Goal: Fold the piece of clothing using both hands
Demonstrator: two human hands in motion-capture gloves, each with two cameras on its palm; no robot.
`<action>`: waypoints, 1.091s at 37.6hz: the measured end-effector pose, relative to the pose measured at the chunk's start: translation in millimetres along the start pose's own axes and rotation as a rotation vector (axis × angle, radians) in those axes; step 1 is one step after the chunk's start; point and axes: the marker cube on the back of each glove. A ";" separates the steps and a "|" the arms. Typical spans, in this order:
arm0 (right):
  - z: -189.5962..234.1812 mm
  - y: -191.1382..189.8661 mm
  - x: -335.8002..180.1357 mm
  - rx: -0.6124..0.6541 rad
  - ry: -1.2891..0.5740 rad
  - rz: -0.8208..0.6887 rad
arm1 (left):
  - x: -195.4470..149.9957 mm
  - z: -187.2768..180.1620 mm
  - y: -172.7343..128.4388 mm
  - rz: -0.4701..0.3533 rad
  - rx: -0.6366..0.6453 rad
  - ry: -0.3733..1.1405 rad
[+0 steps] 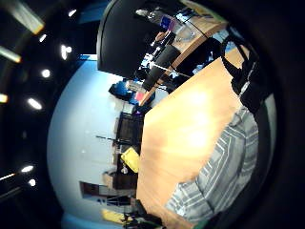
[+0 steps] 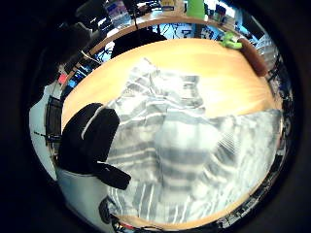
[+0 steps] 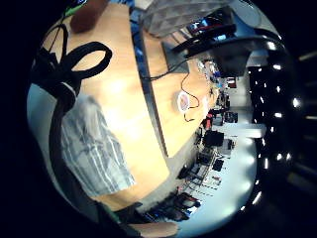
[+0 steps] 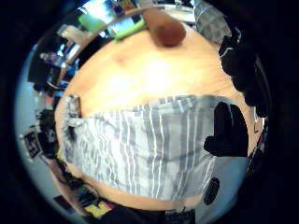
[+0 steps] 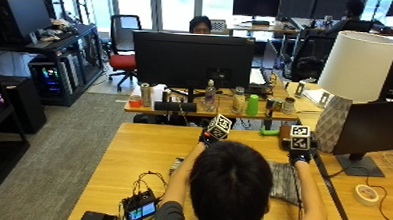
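- Grey striped shirt (image 5: 283, 181) lies on the wooden table (image 5: 148, 153), right of frame centre, mostly hidden behind my head.
- Left hand (image 5: 207, 138) and right hand (image 5: 300, 155) at its far edge; grip: cannot tell.
- Judged mid-fold; next, bring the far edge toward me evenly.

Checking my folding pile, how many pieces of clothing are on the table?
1: a grey striped garment lies on the wooden table before the person; their head hides part of it, so another could be hidden.

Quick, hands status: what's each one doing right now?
Left hand: raised over the striped shirt; fingers cannot be told.
Right hand: at the shirt's edge; grip cannot be told.
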 end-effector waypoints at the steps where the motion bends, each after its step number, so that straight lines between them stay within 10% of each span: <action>1: 5.1 -5.0 11.7 0.042 0.031 0.041 | 12.6 1.9 -14.4 0.015 0.068 0.036; 6: -14.7 4.5 31.8 0.141 0.051 0.090 | -4.9 -18.3 -8.5 -0.030 0.080 0.041; 18: -24.8 100.9 50.0 -0.348 -0.035 -0.065 | -14.8 -77.0 79.8 -0.010 -0.150 0.260; 35: 90.7 131.9 40.2 -0.513 -0.091 0.145 | 36.2 36.7 160.2 -0.052 -0.884 0.245; 41: 100.9 124.9 35.5 -0.426 -0.097 0.089 | 40.0 44.3 157.4 -0.023 -0.929 0.295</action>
